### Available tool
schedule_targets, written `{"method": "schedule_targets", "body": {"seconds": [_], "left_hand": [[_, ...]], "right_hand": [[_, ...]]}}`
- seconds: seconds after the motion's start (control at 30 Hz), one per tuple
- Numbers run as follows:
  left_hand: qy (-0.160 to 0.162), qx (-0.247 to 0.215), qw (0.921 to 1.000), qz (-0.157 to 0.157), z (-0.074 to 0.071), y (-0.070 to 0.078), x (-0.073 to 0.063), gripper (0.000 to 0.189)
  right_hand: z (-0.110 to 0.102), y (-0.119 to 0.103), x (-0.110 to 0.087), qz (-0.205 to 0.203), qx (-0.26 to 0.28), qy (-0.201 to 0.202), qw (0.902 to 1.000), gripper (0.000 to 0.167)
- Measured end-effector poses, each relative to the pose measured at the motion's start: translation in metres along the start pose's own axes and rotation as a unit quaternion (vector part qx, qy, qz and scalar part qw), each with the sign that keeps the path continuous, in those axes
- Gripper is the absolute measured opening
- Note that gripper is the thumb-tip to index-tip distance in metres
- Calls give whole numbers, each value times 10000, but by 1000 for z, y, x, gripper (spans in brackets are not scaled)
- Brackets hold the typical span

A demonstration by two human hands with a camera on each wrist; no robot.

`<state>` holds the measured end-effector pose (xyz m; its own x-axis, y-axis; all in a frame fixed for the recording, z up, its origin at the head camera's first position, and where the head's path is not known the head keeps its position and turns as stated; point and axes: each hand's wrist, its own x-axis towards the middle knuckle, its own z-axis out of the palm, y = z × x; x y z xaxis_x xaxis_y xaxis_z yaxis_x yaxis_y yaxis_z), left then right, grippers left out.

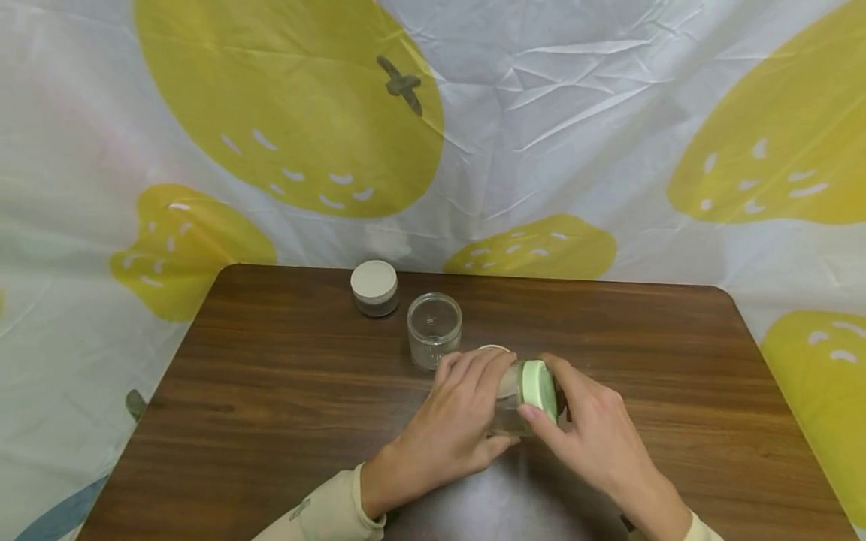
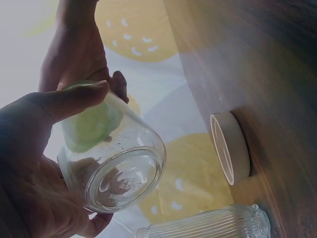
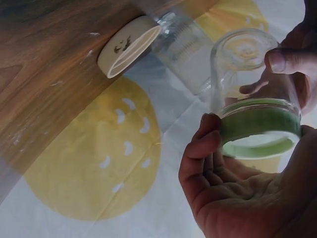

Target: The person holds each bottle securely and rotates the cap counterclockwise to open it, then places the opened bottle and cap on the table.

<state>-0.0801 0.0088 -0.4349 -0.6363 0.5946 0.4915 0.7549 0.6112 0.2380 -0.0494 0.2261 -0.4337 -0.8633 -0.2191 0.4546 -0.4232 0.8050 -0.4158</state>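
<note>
Tilted on its side above the table is a clear glass jar (image 2: 136,144) with a light green lid (image 1: 539,387) on its mouth. My left hand (image 1: 460,413) grips the glass body, thumb on one side and fingers round the other. At the lid end, my right hand (image 1: 595,424) holds the green lid by its rim between thumb and fingers. The right wrist view shows the lid's green band (image 3: 260,121) around the jar mouth. Beyond the hands a loose cream lid (image 2: 233,148) lies on the table, mostly hidden by my left hand in the head view.
An uncovered ribbed glass jar (image 1: 434,330) stands just beyond my left hand. Farther back on the left, near the table's far edge, is a short jar with a white lid (image 1: 374,282). Behind the brown wooden table (image 1: 271,391) hangs a white cloth (image 1: 575,113) with yellow fruit prints.
</note>
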Motion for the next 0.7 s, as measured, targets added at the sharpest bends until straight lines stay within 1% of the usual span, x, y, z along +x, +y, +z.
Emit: {"method": "schedule_targets", "body": {"seconds": [0.27, 0.47, 0.53, 0.6, 0.7], "left_hand": [[-35, -86, 10000, -9, 0, -1, 0, 105], [-46, -138, 9999, -39, 0, -1, -1, 105], [-37, -147, 9999, -50, 0, -1, -1, 105], [-42, -161, 9998, -64, 0, -2, -1, 105], [-63, -168, 9998, -70, 1, -2, -1, 105]], "right_hand": [[-5, 8, -2, -364, 141, -284, 9988, 78], [-4, 11, -2, -513, 330, -323, 9976, 81], [-4, 11, -2, -484, 381, -334, 9975, 79], [-4, 11, -2, -364, 449, -371, 9976, 76], [-5, 7, -3, 41, 357, -324, 9988, 74]]}}
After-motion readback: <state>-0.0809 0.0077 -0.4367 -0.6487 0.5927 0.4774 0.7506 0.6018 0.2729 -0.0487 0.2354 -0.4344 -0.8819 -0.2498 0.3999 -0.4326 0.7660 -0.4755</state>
